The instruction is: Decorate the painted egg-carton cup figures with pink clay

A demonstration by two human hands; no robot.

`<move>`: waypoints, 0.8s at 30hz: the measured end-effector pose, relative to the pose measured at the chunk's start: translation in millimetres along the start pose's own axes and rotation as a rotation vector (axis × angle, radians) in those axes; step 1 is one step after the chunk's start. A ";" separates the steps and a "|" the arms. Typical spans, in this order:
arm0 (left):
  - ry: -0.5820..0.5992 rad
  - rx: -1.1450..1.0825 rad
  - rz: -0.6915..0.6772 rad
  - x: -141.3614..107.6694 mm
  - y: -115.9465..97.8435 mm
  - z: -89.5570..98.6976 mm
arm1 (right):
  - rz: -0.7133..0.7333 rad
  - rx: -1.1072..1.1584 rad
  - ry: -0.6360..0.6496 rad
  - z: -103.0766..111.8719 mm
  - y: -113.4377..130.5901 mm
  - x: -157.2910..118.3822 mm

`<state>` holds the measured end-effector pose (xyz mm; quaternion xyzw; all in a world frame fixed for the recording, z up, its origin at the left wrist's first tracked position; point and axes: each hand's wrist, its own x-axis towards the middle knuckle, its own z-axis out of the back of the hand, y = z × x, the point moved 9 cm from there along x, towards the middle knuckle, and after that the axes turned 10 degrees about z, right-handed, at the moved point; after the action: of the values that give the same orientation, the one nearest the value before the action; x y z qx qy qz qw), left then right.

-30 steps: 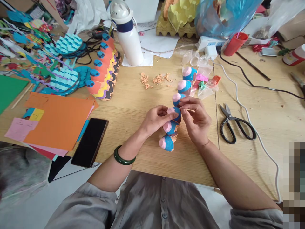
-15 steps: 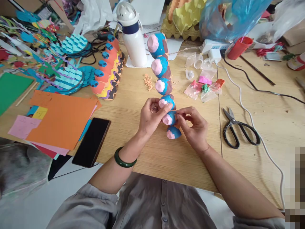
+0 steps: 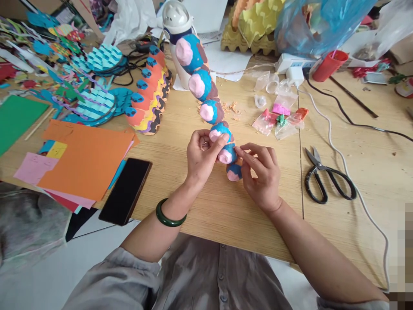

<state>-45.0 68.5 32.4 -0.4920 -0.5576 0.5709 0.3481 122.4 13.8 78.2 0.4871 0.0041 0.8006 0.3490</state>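
An egg-carton strip (image 3: pixel 206 111), its row of cups coated in blue, pink and brown clay, slants up and leftward above the table. My left hand (image 3: pixel 200 158) is closed around it near its lower end, thumb on top beside the pink tips and the other fingers partly hidden behind. My right hand (image 3: pixel 262 172) is curled at the strip's lower right edge. Its index fingertip presses on a blue cup and the thumb sits just below, by the last cup. The top of the strip overlaps a white bottle (image 3: pixel 176 19) from this viewpoint.
Black-handled scissors (image 3: pixel 319 165) and a white cable (image 3: pixel 343 163) lie to the right. Small bags of coloured clay (image 3: pixel 280 120) are behind my right hand. To the left are a phone (image 3: pixel 125 191), orange paper (image 3: pixel 87 159) and another painted carton strip (image 3: pixel 150 97).
The strip's upper end has swung left and nearer, now covering part of the bottle. My right index finger has straightened somewhat along the edge, its thumb lower than before.
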 end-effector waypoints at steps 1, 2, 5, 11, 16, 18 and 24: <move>-0.006 -0.007 -0.009 0.3 -0.2 0.5 | 0.009 -0.029 0.019 -0.9 2.1 -0.5; -0.013 -0.015 -0.020 0.6 -0.4 1.2 | 0.020 -0.052 0.038 -2.0 4.4 -0.8; -0.023 -0.035 -0.044 1.5 -0.5 2.3 | 0.040 -0.039 0.050 -2.2 9.5 -0.5; 0.038 -0.047 -0.015 1.1 2.4 -2.5 | -0.384 0.349 -0.125 0.6 -25.8 -8.6; 0.051 0.013 -0.072 -2.2 -3.8 -5.2 | -0.804 0.679 -0.033 -24.9 -48.9 -26.7; 0.062 0.024 -0.092 -4.4 -5.9 -7.0 | -0.918 0.799 0.002 -33.4 -50.4 -32.3; 0.112 0.034 -0.116 -12.5 -8.6 -13.3 | -1.041 1.006 -0.010 -41.6 -47.1 -35.6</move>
<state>-30.2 61.7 44.4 -0.4839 -0.5551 0.5308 0.4194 126.0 43.2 12.3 0.5273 0.6019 0.4296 0.4185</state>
